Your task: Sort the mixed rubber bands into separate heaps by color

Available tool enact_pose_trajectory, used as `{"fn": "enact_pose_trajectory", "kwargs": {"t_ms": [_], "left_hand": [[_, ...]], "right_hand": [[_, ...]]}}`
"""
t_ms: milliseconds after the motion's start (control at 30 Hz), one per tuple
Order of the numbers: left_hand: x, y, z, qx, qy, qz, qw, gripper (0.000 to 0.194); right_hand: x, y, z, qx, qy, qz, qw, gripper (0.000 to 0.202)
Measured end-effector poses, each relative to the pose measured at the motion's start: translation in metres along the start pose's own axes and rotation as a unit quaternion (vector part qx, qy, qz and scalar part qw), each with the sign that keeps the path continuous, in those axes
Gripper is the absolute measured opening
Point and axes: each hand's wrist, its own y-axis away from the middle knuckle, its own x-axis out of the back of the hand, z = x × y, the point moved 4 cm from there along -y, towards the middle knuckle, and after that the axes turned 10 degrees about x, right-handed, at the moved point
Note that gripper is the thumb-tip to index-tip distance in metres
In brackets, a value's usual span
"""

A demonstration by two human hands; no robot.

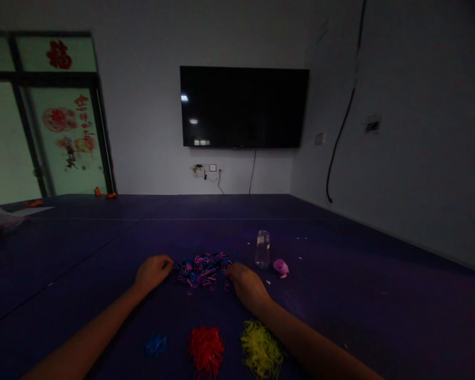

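- Table (340, 295) carries everything in play: a mixed pile between the hands and three single-colour piles on the side nearer the person.
- The mixed pile (206, 270) is the widest group, a loose spread of pink, blue and very dark bands. Its colours lie tangled together, so I judge this part not yet separated.
- The right hand (249, 287) is at the pile's right edge, its fingers bent and bunched close at the bands. Whether they pinch one, I cannot tell.
- The left hand (149, 274) is just beside the pile's left edge, thumb and forefinger curved towards each other. Something small and dark shows at them; I cannot tell whether it is a held band or shadow.
- The yellow pile (261, 349) lies near the right forearm, in one colour as far as shows; I judge it sorted.
- The red pile (206, 349) sits to its left, apart from it and just as uniform, so it looks sorted too.
- The clear bottle (263, 250) stands upright beyond the right hand, with no bands that I can make out inside.
- The pink piece (281, 267) lies just beside the bottle.
- The blue pile (156, 344) is the smallest of the three, left of the red, and looks barely begun beside the blue left in the mix.
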Motion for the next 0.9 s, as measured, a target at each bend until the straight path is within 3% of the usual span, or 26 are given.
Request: {"fn": "enact_pose_trajectory", "kwargs": {"t_ms": [200,533,900], "left_hand": [[-0.003,-0.005,-0.006,0.006,0.014,0.028,0.999,0.022],[-0.007,0.0,0.003,-0.02,0.052,-0.04,0.998,0.021],[-0.007,0.0,0.006,-0.015,0.043,-0.046,0.998,0.014]], "right_hand": [[0.0,0.0,0.0,-0.001,-0.006,-0.003,1.0,0.031],[0.002,0.0,-0.001,0.001,0.0,-0.001,1.0,0.031],[0.0,-0.001,0.0,0.006,0.001,-0.001,1.0,0.03]]}}
